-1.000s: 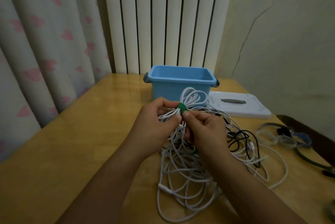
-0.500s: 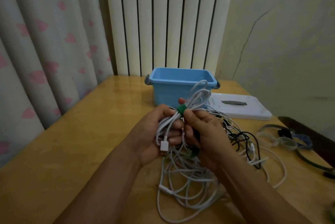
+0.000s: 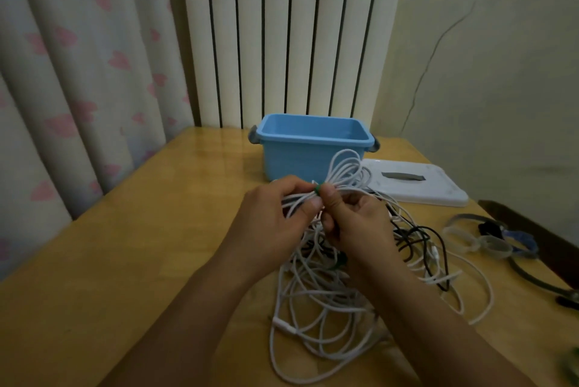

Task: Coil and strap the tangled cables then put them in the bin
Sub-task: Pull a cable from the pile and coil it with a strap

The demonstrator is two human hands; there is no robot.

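Note:
Both hands hold a coiled white cable (image 3: 344, 172) above the table, bound at its middle by a green strap (image 3: 317, 188). My left hand (image 3: 275, 217) grips the coil's left half. My right hand (image 3: 354, 220) pinches the coil at the strap with thumb and fingers. The coil's loops fan out to the right in front of the empty blue bin (image 3: 308, 148). Beneath my hands lies a tangled heap of white cables (image 3: 319, 302) mixed with a black cable (image 3: 419, 236).
A white bin lid (image 3: 416, 186) lies right of the bin. Several straps and bands (image 3: 488, 239) lie at the table's right edge. A wooden table (image 3: 125, 245) carries everything; curtain on the left, radiator behind, wall on the right.
The coil was tilted up with a plug end hanging half a second ago; now it lies more level, the plug is out of sight, and both hands sit closer at the strap.

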